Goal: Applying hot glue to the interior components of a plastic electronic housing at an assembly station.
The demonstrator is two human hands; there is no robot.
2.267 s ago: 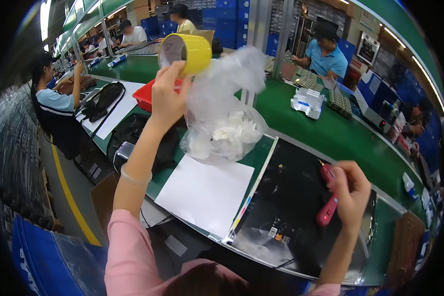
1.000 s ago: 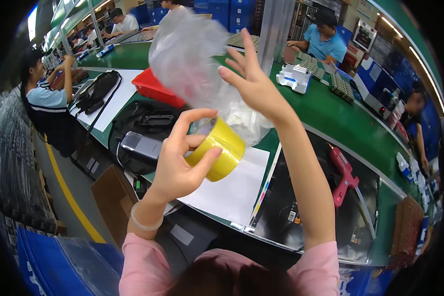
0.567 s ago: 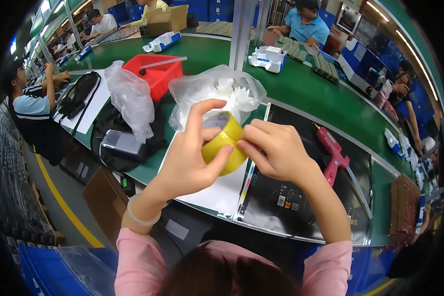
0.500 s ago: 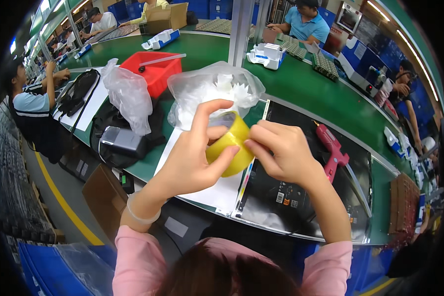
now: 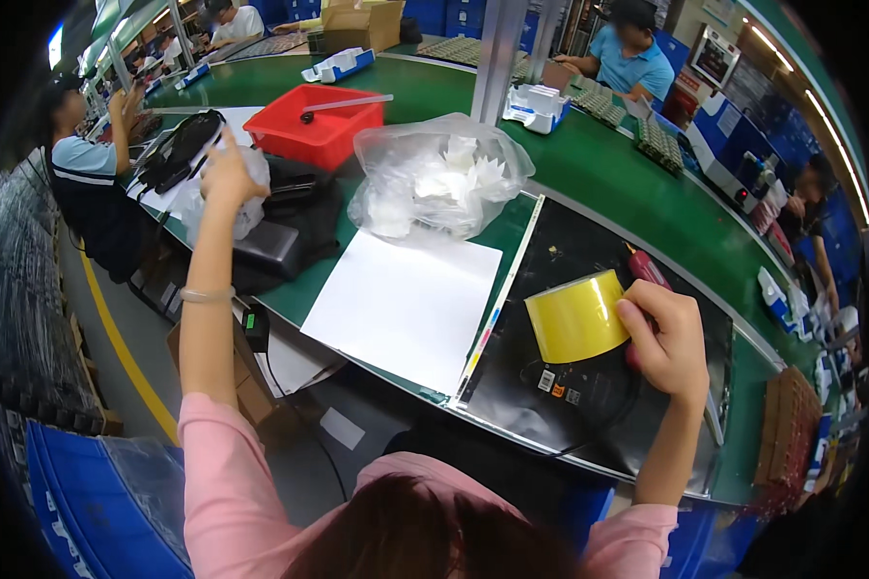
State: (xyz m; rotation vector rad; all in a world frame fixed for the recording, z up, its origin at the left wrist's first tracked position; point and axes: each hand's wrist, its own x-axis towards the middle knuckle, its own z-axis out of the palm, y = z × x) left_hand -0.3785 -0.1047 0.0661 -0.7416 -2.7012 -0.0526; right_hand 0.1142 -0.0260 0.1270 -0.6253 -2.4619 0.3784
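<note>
A roll of yellow tape (image 5: 575, 320) hangs in my right hand (image 5: 668, 340), its edge pinched between thumb and fingers above a black sheet (image 5: 512, 386). My left hand (image 5: 230, 181) is stretched out to the far left, over a crumpled clear plastic bag (image 5: 254, 220). Its index finger points forward and its thumb stands apart; part of the hand hides the bag. Behind the tape lies a dark red glue gun (image 5: 647, 266), partly covered by my right hand. A sheet of white paper (image 5: 406, 307) lies flat between my arms.
Beyond the paper sits a clear bag of white pieces (image 5: 444, 183). A red bin (image 5: 333, 130) stands left of it, behind a grey-black device (image 5: 268, 246). A metal post (image 5: 497, 72) rises at the bench's far side. Co-workers sit around the green bench.
My hands have parted. The left one has let go of the tape roll and reached left to the plastic bag; the right has carried the roll to the right, over the black sheet.
</note>
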